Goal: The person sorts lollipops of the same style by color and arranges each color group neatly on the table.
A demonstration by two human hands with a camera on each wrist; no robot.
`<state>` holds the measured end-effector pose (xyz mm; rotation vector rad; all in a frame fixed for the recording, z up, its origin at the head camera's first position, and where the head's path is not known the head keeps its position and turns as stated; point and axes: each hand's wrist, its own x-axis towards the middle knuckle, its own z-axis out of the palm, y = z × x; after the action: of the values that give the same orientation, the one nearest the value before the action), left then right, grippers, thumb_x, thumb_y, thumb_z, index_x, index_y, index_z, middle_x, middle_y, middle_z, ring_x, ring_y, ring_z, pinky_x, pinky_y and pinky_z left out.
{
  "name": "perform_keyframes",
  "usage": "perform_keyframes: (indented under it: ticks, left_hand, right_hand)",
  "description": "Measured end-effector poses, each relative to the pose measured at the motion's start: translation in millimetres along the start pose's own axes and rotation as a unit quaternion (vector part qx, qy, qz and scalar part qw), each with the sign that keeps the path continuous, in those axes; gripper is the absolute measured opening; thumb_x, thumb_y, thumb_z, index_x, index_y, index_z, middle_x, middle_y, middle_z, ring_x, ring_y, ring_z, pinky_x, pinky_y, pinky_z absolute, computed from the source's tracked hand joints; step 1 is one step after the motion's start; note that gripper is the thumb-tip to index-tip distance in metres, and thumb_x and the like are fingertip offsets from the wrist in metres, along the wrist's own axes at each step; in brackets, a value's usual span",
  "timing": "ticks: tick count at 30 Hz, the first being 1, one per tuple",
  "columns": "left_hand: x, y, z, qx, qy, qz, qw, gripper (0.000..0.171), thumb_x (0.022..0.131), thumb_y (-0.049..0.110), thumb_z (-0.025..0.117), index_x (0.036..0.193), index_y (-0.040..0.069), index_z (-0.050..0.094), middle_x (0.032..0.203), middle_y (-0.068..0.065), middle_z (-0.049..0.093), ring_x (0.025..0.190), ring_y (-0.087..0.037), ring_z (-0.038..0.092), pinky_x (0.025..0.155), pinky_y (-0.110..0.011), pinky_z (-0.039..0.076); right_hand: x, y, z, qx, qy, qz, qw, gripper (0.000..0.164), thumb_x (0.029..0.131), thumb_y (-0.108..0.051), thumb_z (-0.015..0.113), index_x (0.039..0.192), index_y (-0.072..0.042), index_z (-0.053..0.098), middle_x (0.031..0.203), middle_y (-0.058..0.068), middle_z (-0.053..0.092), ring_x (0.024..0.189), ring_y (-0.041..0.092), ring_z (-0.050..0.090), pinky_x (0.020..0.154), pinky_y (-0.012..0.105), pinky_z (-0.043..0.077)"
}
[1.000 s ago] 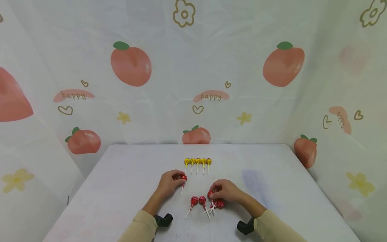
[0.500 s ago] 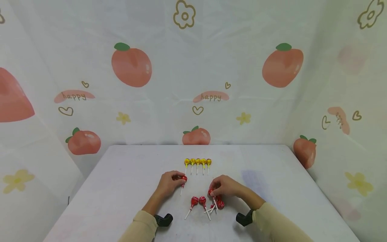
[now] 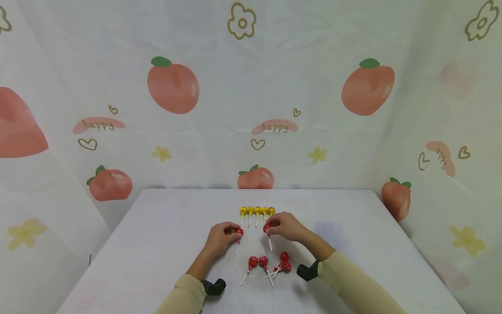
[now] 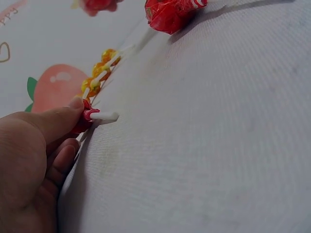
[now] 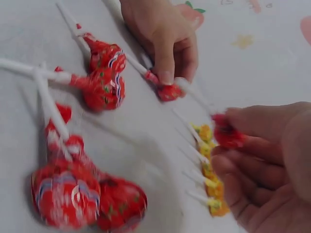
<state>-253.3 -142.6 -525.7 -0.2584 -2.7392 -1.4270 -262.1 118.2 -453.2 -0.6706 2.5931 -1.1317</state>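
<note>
My left hand pinches the head of a red lollipop, its white stick pointing toward me, just below the left end of the yellow row. In the left wrist view the thumb covers part of that lollipop. My right hand pinches another red lollipop by its head, below the row's right end; the right wrist view shows this lollipop between thumb and fingers. Several yellow lollipops lie side by side, sticks toward me. Nearer me lie two separate red lollipops and a small overlapping red cluster.
The white table meets a printed cloth backdrop at its far edge. Black wrist-worn devices sit on both wrists. Crossed sticks of the loose red lollipops lie in front of the right forearm.
My right hand has lifted a red lollipop out of the near cluster and carried it away from me and slightly left, toward the yellow row. The left hand stays in place.
</note>
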Motion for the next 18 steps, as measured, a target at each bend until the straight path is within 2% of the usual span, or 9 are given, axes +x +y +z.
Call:
perform_keyframes:
  ticks: [5,8,18]
  left_hand:
    - [-1.0,1.5,-0.5,0.002,-0.001,0.011,0.9999,0.024,0.085,0.024,0.077,0.106,0.015,0.073,0.086,0.005,0.062,0.077,-0.015,0.052,0.067,-0.029,0.045]
    - [-1.1,2.6,-0.4,0.003,-0.003,0.02,0.9998,0.023,0.085,0.022,0.077,0.106,0.014,0.073,0.087,0.006,0.063,0.076,-0.014,0.053,0.067,-0.028,0.046]
    - [0.8,2.2,-5.4,-0.002,-0.013,0.018,0.9997,0.023,0.085,0.022,0.076,0.106,0.015,0.073,0.091,0.007,0.066,0.078,-0.013,0.056,0.07,-0.031,0.047]
  right_hand:
    - [5,-7,11,0.036,0.082,-0.003,0.996,0.014,0.089,-0.016,0.072,0.101,-0.008,0.071,0.087,-0.002,0.067,0.081,0.015,0.062,0.074,0.031,0.053]
    - [9,-7,20,0.06,0.11,0.004,0.992,0.016,0.088,-0.014,0.073,0.102,-0.006,0.071,0.089,0.0,0.067,0.081,0.016,0.062,0.073,0.031,0.054]
    - [26,0,49,0.059,0.098,0.014,0.993,0.016,0.087,-0.019,0.074,0.099,-0.009,0.07,0.085,-0.004,0.069,0.077,0.013,0.061,0.068,0.028,0.052]
